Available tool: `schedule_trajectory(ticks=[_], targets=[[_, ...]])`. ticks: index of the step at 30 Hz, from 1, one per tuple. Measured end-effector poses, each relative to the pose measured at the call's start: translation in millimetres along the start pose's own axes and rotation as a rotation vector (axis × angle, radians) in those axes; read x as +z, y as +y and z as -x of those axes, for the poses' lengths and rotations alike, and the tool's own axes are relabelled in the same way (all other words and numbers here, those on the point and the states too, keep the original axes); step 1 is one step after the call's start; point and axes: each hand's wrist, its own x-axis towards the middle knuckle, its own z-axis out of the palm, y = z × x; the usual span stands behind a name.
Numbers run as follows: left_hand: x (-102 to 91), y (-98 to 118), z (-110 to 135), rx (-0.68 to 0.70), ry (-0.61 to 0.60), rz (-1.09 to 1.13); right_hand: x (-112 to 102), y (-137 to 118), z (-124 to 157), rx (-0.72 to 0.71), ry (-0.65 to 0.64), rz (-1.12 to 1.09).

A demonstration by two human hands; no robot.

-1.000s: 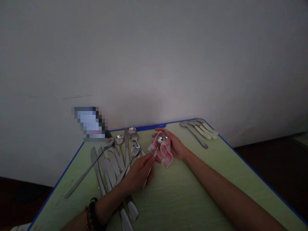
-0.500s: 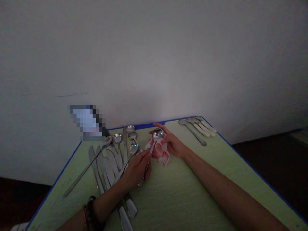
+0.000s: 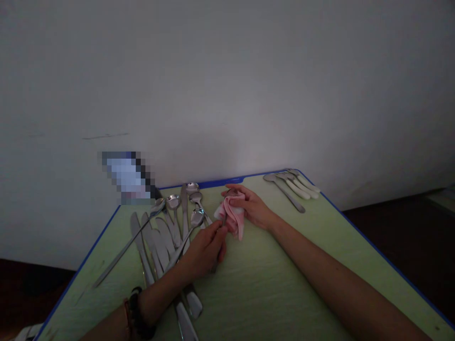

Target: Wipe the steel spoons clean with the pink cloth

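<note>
My left hand (image 3: 205, 251) is closed on the handle of a metal spoon (image 3: 223, 219), whose bowl is now hidden. My right hand (image 3: 253, 206) grips a pink cloth (image 3: 232, 214) wrapped over the spoon's bowl, just above the green table (image 3: 270, 289). Both hands meet near the table's middle back. A dark bracelet sits on my left wrist.
A pile of spoons and knives (image 3: 167, 222) lies left of my hands, one long spoon (image 3: 124, 248) angled toward the left edge. Several white-handled utensils (image 3: 295, 185) lie at the far right corner. A grey wall rises right behind the table's blue edge (image 3: 209, 183); a blurred object (image 3: 126, 177) stands at back left.
The spoon's bowl was showing above the cloth; the right hand has now folded the cloth over it. Both hands have shifted slightly left.
</note>
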Motion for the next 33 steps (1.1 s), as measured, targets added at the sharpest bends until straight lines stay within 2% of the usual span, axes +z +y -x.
schedule_trajectory(ticks=[10, 13, 16, 19, 21, 26, 33], targets=[[0.0, 0.1, -0.8, -0.022, -0.043, -0.045, 3.6, -2.1, 1.6, 0.044, -0.040, -0.026], [-0.5, 0.7, -0.9, -0.028, -0.059, -0.030, 2.0, 3.2, -1.9, -0.045, 0.038, 0.013], [-1.2, 0.2, -0.8, 0.011, -0.070, -0.042, -1.3, 10.0, -6.5, -0.181, 0.190, 0.077], [-1.6, -1.0, -0.3, 0.033, -0.083, -0.047, -3.0, 12.3, -8.4, -0.224, 0.265, 0.102], [-1.6, -1.4, 0.3, 0.037, -0.095, -0.043, -2.5, 10.6, -7.4, -0.201, 0.245, 0.103], [-0.9, -1.9, 0.7, -0.005, -0.124, 0.028, 0.3, 3.3, -2.2, -0.109, 0.076, 0.109], [-1.4, -6.2, -0.1, 0.022, -0.127, 0.013, -0.4, 1.0, 0.1, -0.098, 0.034, 0.253]])
